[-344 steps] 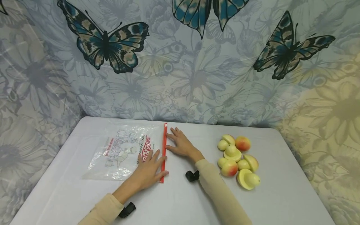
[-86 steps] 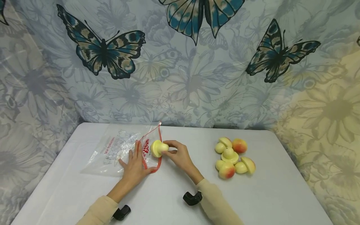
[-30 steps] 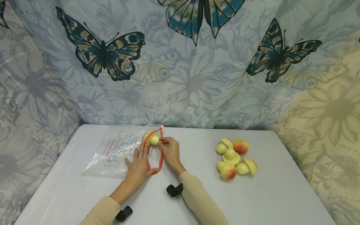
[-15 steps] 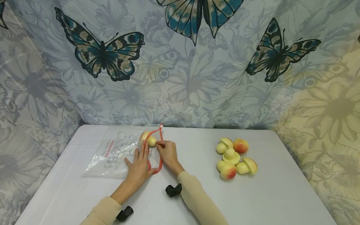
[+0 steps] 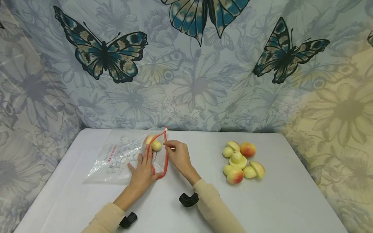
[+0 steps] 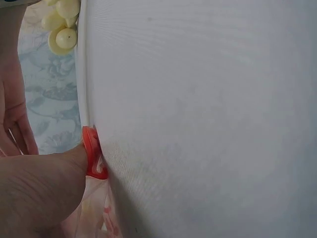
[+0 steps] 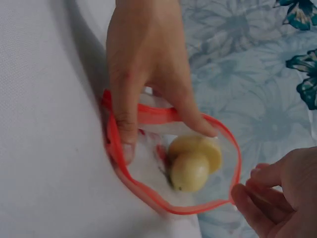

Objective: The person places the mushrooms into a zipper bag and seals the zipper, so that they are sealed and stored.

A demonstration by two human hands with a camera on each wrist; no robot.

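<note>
A clear zip bag (image 5: 116,155) with a red zip edge and printed figures lies flat, its mouth gaping to the right. My left hand (image 5: 140,176) holds the mouth apart with straight, spread fingers; its thumb rests at the red edge in the left wrist view. Inside the mouth sits a yellow fruit-like piece (image 7: 190,171), a dome with a smaller ball. My right hand (image 5: 179,157) is just outside the mouth, with loosely bent fingers and nothing between them. In the right wrist view a fingertip of it overlaps the red zip edge (image 7: 237,163).
Several yellow and red fruit-like pieces (image 5: 239,160) lie grouped on the white table (image 5: 279,200), right of the bag. Black wrist cameras (image 5: 187,200) sit on both sleeves. A butterfly-patterned backdrop (image 5: 198,87) stands behind the table.
The flat bag's mouth was spread, and my right hand brought one piece from the near end of the group into it. It then let go and drew slightly right. The left hand stayed.
</note>
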